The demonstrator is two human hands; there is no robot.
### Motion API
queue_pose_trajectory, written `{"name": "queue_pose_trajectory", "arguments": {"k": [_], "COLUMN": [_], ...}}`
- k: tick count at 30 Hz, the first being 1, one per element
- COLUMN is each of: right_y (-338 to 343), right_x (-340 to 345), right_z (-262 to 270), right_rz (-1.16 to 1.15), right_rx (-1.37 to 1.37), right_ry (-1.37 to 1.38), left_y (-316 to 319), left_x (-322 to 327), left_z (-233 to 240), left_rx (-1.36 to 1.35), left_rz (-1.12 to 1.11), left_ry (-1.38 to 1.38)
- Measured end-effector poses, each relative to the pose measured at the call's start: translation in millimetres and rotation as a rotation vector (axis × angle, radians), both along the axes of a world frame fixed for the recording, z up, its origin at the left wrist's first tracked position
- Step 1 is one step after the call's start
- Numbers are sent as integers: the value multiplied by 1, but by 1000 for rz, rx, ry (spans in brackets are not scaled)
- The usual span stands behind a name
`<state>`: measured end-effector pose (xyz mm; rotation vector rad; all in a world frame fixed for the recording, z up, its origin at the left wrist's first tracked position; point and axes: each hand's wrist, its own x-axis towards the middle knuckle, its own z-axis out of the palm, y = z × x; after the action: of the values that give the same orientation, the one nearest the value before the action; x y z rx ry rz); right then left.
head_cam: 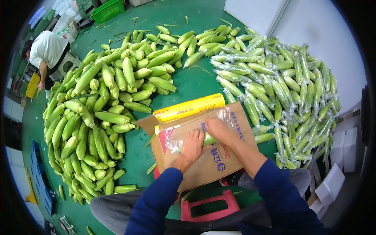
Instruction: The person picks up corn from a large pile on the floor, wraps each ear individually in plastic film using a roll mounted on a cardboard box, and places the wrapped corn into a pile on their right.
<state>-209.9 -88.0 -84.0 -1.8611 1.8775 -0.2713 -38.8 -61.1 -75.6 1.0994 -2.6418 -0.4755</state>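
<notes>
Both my hands press on an ear of corn in its green husk (pixel 209 139) that lies on a cardboard box (pixel 194 173). My left hand (pixel 192 147) covers its left end, and my right hand (pixel 216 128) grips near its right end. Clear plastic film (pixel 170 138) spreads over the box top around the corn. Just behind the box rests a yellow roll of cling film (pixel 189 107), which bears printing. A pink plastic stool (pixel 211 205) is under the near side of the box, between my knees.
To the left rises a large heap of unwrapped corn (pixel 108 117). Film-wrapped corn (pixel 282 88) is piled at the right, beside a white panel (pixel 326 38). A person in a white shirt (pixel 48 48) bends over at the far left. A green crate (pixel 107 11) and a blue pallet (pixel 42 177) sit on the floor.
</notes>
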Motion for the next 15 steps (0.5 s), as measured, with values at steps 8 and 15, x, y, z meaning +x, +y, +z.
{"name": "queue_pose_trajectory", "arguments": {"k": [8, 15], "right_y": [123, 133], "right_x": [-11, 2], "right_z": [11, 15], "right_rz": [190, 160], "right_rx": [-36, -248], "right_ry": [136, -9], "left_y": [96, 73], "left_x": [-6, -8], "left_z": [-13, 14], "left_rx": [221, 637], "left_rz": [-138, -249], "left_ry": [173, -4]}}
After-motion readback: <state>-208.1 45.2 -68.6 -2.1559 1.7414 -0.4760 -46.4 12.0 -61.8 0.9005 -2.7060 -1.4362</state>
